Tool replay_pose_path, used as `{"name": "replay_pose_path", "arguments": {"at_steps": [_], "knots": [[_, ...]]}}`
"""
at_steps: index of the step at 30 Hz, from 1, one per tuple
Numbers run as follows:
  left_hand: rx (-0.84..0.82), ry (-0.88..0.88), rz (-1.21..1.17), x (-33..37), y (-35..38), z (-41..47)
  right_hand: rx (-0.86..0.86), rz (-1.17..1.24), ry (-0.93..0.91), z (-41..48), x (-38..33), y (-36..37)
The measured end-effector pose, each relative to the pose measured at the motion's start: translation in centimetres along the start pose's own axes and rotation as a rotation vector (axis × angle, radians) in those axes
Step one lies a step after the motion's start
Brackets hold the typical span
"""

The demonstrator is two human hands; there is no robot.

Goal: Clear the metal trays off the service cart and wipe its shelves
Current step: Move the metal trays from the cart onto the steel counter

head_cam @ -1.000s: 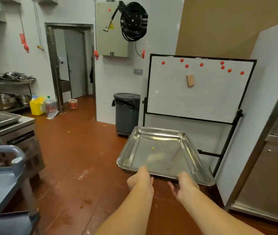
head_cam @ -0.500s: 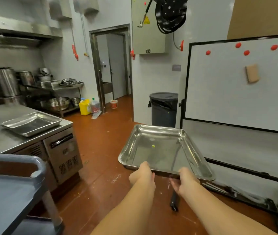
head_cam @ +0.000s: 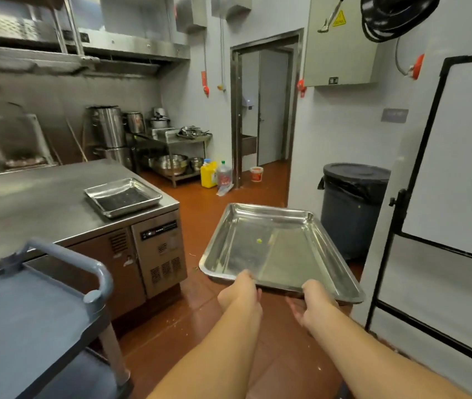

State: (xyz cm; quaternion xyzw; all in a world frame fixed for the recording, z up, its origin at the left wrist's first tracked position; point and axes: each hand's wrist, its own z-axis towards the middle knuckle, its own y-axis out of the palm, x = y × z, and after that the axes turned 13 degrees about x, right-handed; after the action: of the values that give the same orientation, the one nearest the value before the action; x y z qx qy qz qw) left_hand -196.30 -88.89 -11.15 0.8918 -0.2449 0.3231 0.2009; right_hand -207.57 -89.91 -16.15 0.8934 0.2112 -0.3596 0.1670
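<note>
The service cart (head_cam: 27, 321) fills the lower left, grey, with a rounded handle at its near end. The stretch of its top shelf in view shows only bare grey surface. The lower shelf is mostly hidden beneath it, so I cannot tell whether anything is left there. Just beyond the cart runs the steel tabletop (head_cam: 36, 208), its right-hand corner jutting towards the open floor (head_cam: 200, 321). On the right a whiteboard (head_cam: 459, 156) in a black frame stands along the wall, and a dark lidded bin (head_cam: 352, 214) sits beside its left edge.

The carried tray (head_cam: 275, 249) is in the air over the floor, roughly level, between the tabletop's right edge and the bin and well apart from the cart. A second tray (head_cam: 122, 197) lies on the tabletop near that right-hand corner. The left hand (head_cam: 240, 292) and the right hand (head_cam: 315, 298) each grip the carried tray's near short rim, with fingers curled underneath. A small greenish scrap (head_cam: 259, 240) lies in the middle of that tray.

Clearing looks well along: one tray is set down and one is off the cart but not yet put anywhere. The likely spot is the tabletop, beside or on the second tray. Wiping appears not to have begun, and no cloth is in view. The tabletop's corner lies on the left of the path and the bin and whiteboard frame on the right, so the gap for the wide tray is fairly tight.
</note>
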Motion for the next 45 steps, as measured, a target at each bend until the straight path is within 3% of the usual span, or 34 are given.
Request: {"name": "replay_pose_path", "arguments": {"at_steps": [20, 39, 45], "knots": [[0.195, 0.056, -0.165, 14.3, 13.0, 19.9, -0.172, -0.188, -0.052, 4.1, -0.1, 29.1], [0.509, 0.159, -0.385, 23.5, 24.5, 34.2, -0.473, -0.498, 0.156, 12.1, 2.5, 54.1], [0.554, 0.145, -0.453, 26.6, 25.3, 37.9, -0.555, -0.623, 0.142, 12.1, 3.7, 60.0]]}}
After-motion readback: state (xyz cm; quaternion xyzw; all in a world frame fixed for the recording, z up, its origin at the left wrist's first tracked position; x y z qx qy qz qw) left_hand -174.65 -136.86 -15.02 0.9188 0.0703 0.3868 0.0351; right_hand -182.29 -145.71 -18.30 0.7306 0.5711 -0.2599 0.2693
